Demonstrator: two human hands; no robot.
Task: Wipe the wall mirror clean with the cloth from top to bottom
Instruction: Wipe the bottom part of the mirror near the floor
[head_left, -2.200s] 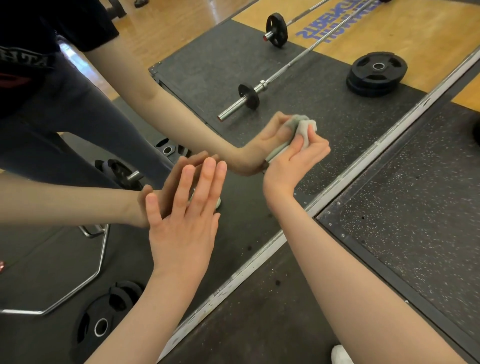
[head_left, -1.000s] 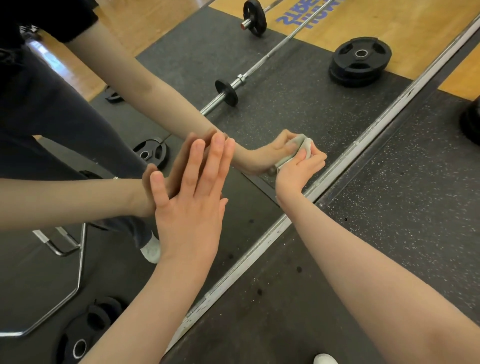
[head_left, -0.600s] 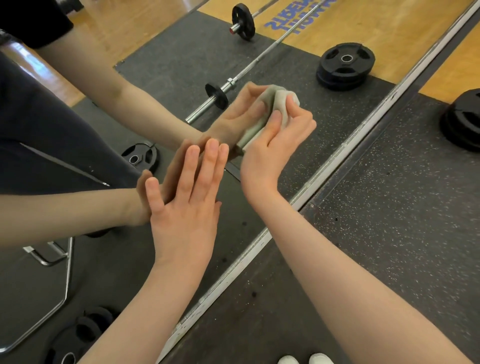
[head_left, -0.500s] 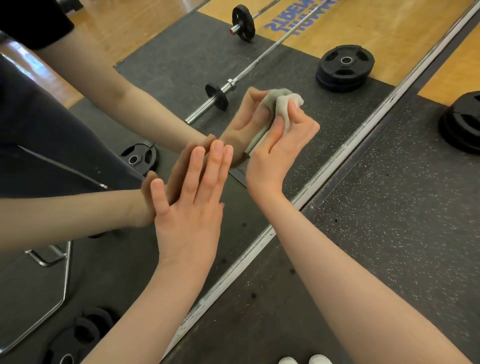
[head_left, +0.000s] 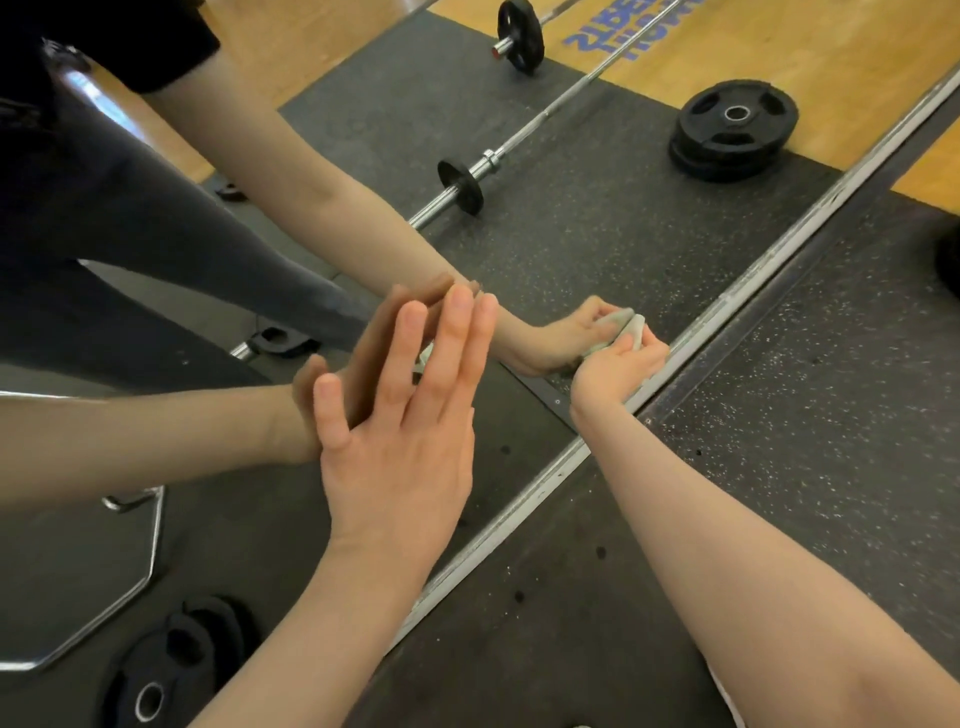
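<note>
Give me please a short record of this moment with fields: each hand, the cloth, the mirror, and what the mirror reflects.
left hand: fingers straight, flat against the mirror glass, holds nothing
right hand: grips the cloth and presses it on the glass
cloth: pale, bunched up, low on the mirror, close to the frame
mirror: wall mirror, its metal frame meets the dark rubber floor
reflection: both arms, a barbell, a stack of black weight plates

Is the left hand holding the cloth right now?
No, the left hand lies flat and open on the mirror, while the right hand grips the cloth.
</note>
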